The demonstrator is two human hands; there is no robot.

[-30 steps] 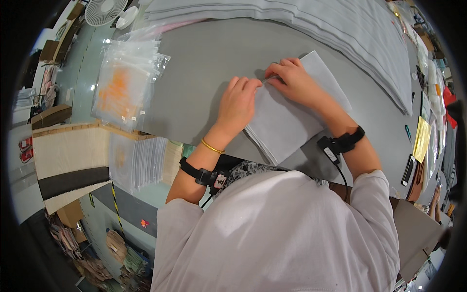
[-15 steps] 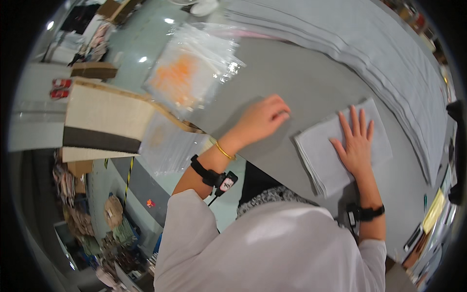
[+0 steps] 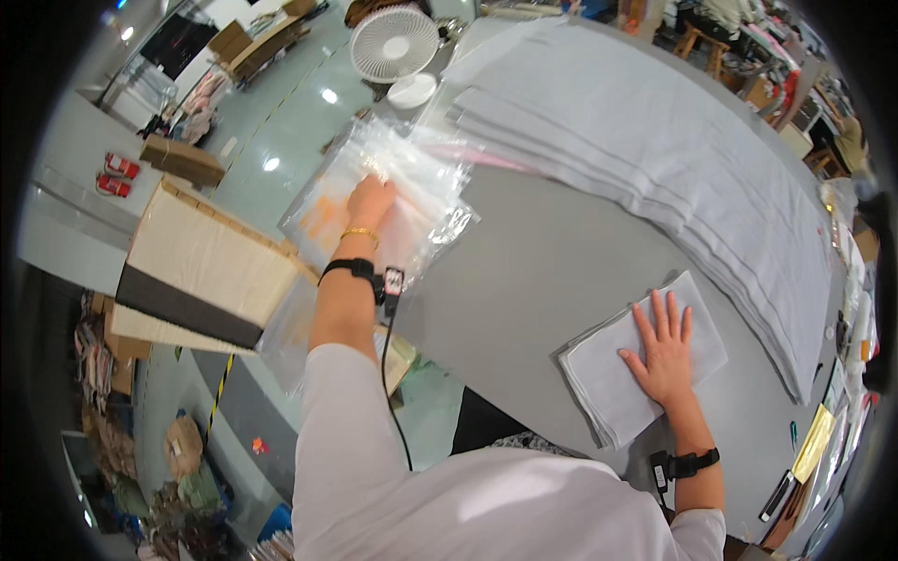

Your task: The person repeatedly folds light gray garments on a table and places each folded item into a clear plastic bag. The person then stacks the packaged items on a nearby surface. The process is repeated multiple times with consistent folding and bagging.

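My right hand (image 3: 666,360) lies flat with fingers spread on a folded light-grey cloth (image 3: 608,374), which rests on the grey table. At the far left of the table is a pile of clear plastic bags (image 3: 430,220) with orange print. My left hand (image 3: 372,201) is on this pile, its fingers curled together on the top bag. The fingertips are partly hidden and a little smeared, but they seem to pinch the film.
A long stack of grey cloth (image 3: 636,122) spans the table's far side. A white fan (image 3: 394,45) stands beyond the bags, and a cream panel with a dark band (image 3: 187,304) is at the left. A marker (image 3: 776,496) and yellow paper (image 3: 813,443) lie near the right edge.
My left hand has moved from above the middle of the table, forward and left onto the bags. My right hand stays flat on the folded cloth. The view has tilted upward.
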